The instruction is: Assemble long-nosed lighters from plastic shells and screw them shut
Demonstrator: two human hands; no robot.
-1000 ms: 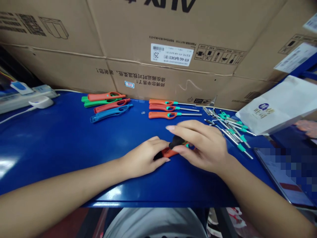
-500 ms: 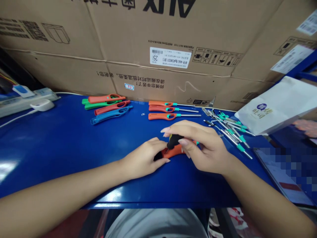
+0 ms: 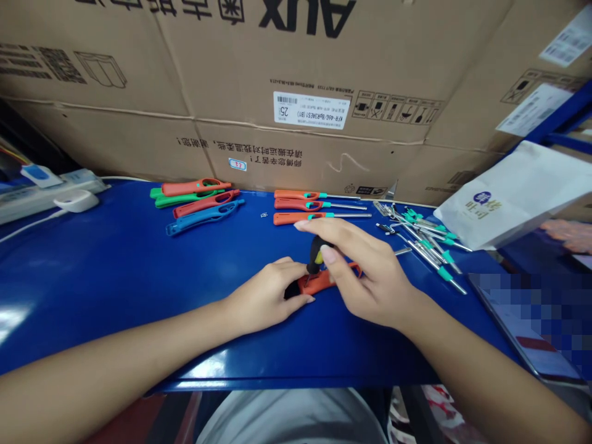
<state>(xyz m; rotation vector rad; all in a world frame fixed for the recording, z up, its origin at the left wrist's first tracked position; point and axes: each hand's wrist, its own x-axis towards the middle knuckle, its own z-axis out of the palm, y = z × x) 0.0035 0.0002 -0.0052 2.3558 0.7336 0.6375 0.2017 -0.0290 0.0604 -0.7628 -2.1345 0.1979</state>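
An orange long-nosed lighter [image 3: 319, 282] lies on the blue table in front of me. My left hand [image 3: 272, 287] grips its handle end between thumb and fingers. Above it, my right hand [image 3: 370, 271] is closed around a short black-and-yellow screwdriver [image 3: 315, 256], which stands nearly upright with its shaft down at the lighter's handle. The right palm hides part of the lighter, including its front part. Behind my hands, several orange lighters [image 3: 296, 218] with metal tubes lie side by side. Tiny screws [image 3: 264, 215] sit to their left.
Orange, green, red and blue lighter casings [image 3: 203, 217] are grouped at back left. Metal tubes with teal parts [image 3: 430, 250] lie heaped at right, near a white paper bag [image 3: 513, 197] and a tablet-like device [image 3: 522, 333]. A cardboard box [image 3: 250, 74] walls the back; a power strip [image 3: 78, 185] is far left.
My right hand has shifted slightly left and turned on the screwdriver, showing more of its yellow. The left hand stays on the lighter. The whole view has shifted a little.
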